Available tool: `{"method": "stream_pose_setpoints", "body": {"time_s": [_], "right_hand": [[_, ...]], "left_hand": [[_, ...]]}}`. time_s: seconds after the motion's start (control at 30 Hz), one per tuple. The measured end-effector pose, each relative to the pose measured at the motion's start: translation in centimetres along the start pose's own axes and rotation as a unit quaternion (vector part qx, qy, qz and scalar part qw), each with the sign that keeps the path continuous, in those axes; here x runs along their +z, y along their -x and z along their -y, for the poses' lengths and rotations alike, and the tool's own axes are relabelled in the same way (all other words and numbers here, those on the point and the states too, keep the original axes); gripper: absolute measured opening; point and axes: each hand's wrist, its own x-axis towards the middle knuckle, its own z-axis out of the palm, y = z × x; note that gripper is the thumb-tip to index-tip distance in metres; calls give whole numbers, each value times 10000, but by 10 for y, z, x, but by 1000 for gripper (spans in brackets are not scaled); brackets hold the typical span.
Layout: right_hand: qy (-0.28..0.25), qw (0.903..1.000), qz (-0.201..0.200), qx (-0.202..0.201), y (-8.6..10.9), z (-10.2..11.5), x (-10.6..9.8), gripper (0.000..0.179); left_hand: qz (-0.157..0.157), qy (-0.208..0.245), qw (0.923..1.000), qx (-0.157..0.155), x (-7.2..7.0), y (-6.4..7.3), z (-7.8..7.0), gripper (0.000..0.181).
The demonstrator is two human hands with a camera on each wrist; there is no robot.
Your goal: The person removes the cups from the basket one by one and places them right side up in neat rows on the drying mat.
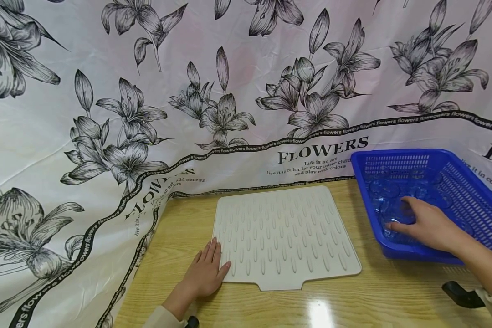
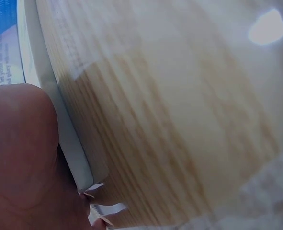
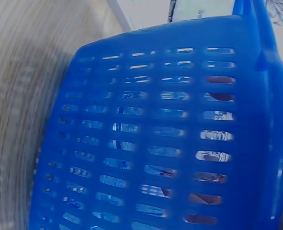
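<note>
On the wooden table lies a white ribbed drying mat [image 1: 279, 232] with rows of raised oval bumps and a tab on its near side. My left hand [image 1: 207, 271] rests with straight fingers at the mat's near left corner; the left wrist view shows a blurred part of the hand [image 2: 21, 153] beside the mat's edge [image 2: 74, 148]. Inside a blue slotted plastic basket [image 1: 366, 205], my right hand [image 1: 430, 225] has its thumb and fingers curved round a clear glass [image 1: 393, 212]. The basket's wall [image 3: 179, 33] largely hides that hand in the right wrist view.
Several other clear glasses [image 1: 385, 187] sit in the basket. Behind the table [image 1: 180, 223] hangs a white cloth [image 1: 238, 168] printed with black flowers and lettering. A black curved object [image 1: 461, 295] shows by the right sleeve.
</note>
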Motion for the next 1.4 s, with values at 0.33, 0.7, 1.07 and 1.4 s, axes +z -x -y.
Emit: {"method": "stream_pose_setpoints", "body": {"time_s": [0.33, 0.7, 1.07, 1.4], "right_hand": [[7, 9998, -172, -45, 1, 7, -12, 96], [-50, 9996, -280, 2, 0, 12, -16, 100], [-267, 9994, -198, 113, -2, 18, -19, 102], [-549, 9981, -204, 204, -3, 23, -23, 102]], "left_hand": [[-8, -116, 9999, 19, 8, -4, 8, 81], [24, 104, 9999, 30, -3, 0, 0, 77], [34, -13, 10000, 40, 2, -1, 4, 79], [-62, -202, 9998, 14, 11, -8, 11, 78]]}}
